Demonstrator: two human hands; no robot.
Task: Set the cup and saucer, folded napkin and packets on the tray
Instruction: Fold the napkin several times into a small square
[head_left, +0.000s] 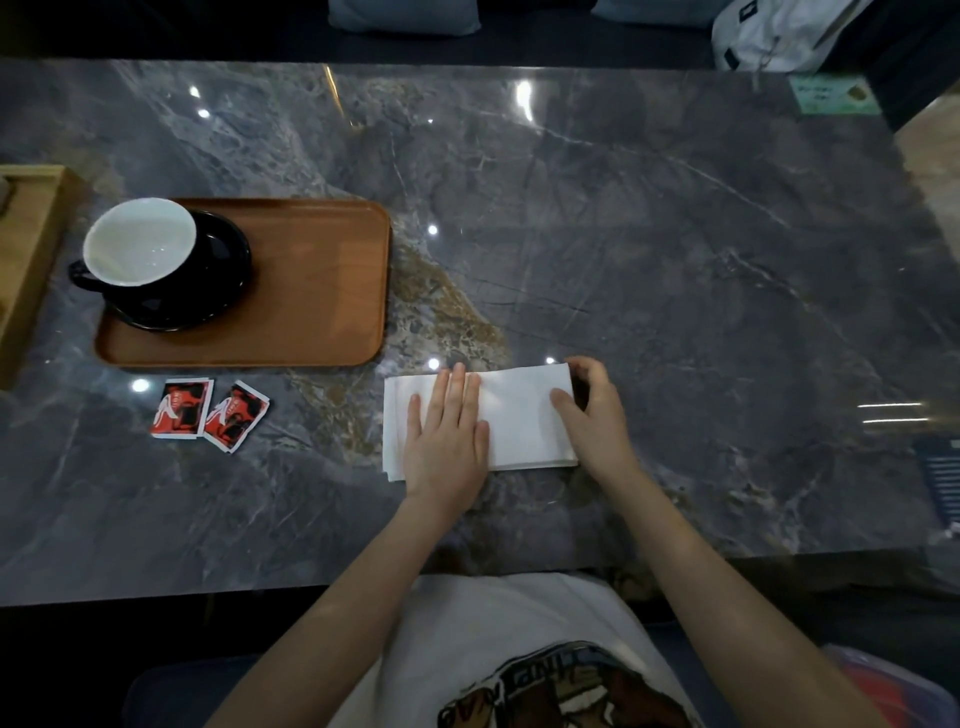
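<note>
- The person wears a white T-shirt (498, 639) with a dark printed graphic and lettering across the chest.
- Both forearms are bare, no sleeves reaching them.
- No rings, watch or bracelets show.

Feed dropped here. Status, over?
Left hand flat on napkin; right hand grips its edge. Cup, saucer on tray. Packets on table.

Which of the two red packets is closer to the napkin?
The tilted red packet on the right; the upright packet lies farther from the napkin.
</note>
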